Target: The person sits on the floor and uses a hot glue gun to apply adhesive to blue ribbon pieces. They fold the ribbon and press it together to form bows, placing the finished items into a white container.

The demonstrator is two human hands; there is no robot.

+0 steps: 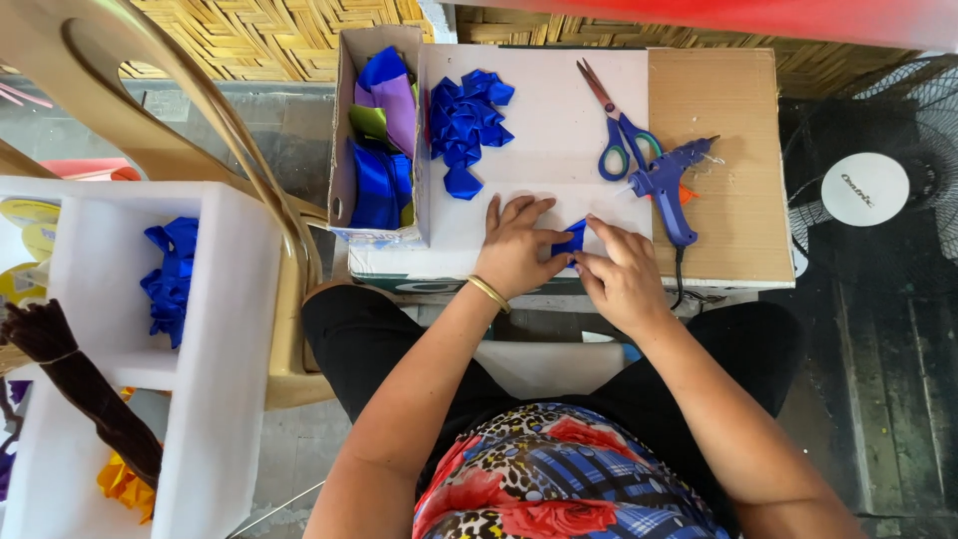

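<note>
A small folded blue ribbon piece (572, 238) lies on the white board (544, 110) near its front edge. My left hand (515, 245) presses on it from the left, a gold bangle on the wrist. My right hand (619, 269) pinches its right side. Both hands grip the same piece. Farther back on the board sits a pile of folded blue ribbon pieces (465, 125).
Blue-handled scissors (617, 130) and a blue glue gun (671, 185) lie right of my hands on a cardboard box (733, 160). A small carton of ribbon scraps (379, 140) stands left. A white shelf (215, 329) holds more blue ribbon (170, 279). A fan (878, 170) stands right.
</note>
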